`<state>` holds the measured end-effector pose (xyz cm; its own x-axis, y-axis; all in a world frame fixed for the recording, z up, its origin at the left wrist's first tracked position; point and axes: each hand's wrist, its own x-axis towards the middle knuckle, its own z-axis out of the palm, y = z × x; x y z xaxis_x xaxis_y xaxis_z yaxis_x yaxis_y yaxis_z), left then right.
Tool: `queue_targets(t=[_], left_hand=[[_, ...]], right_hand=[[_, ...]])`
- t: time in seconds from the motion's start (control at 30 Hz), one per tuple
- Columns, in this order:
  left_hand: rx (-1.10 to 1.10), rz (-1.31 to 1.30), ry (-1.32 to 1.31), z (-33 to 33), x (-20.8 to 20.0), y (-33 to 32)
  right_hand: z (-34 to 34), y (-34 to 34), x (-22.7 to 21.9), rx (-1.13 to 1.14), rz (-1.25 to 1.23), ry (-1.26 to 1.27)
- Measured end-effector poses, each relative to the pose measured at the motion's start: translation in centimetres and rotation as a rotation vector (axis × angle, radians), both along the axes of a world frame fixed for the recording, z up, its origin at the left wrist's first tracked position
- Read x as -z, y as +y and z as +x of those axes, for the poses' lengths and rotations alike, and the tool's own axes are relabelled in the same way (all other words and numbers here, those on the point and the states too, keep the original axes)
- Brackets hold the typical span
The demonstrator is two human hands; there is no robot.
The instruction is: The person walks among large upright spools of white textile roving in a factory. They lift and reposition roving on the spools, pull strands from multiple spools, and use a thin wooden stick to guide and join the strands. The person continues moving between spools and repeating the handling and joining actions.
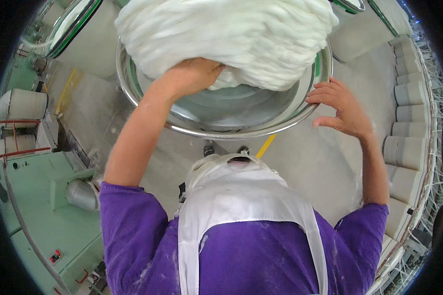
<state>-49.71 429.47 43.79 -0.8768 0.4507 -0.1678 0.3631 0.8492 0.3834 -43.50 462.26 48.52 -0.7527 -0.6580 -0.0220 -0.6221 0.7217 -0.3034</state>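
A large pile of white cotton sliver [231,34], in thick soft ropes, bulges over the far side of a round sliver can [221,133] with a shiny metal rim. My left hand [194,76] is curled into the pile's lower near edge; the fibre hides some of its fingertips. Below the pile, the can's grey inner plate [231,108] shows. At the can's right side, my right hand [342,105] has its fingers apart, fingertips at the rim and thumb held away. It holds nothing.
Other white cans stand close by at the far left [91,42] and far right [362,34]. A pale green machine [49,211] is on my left. Along the right runs a row of white cans [403,152]. Yellow lines [266,146] mark the grey floor [310,162].
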Motion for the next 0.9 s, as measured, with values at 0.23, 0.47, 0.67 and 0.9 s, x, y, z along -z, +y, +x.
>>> queue_targets(t=[0.23,0.47,0.67,0.9], left_hand=[[-0.039,-0.135,-0.125,-4.0,-0.2,-2.4],[0.027,-0.080,0.188,-7.0,2.1,-8.0],[-0.060,0.160,0.081,-9.3,2.8,-13.1],[0.108,-0.585,-0.530,-2.3,-1.5,-10.4]], right_hand=[[0.8,-4.3,4.9,0.087,-0.147,0.200],[1.6,-11.2,2.4,0.025,-0.065,0.078],[-4.4,-12.7,3.5,0.002,0.232,-0.816],[-8.6,-10.7,12.4,-0.076,0.661,-0.591]])
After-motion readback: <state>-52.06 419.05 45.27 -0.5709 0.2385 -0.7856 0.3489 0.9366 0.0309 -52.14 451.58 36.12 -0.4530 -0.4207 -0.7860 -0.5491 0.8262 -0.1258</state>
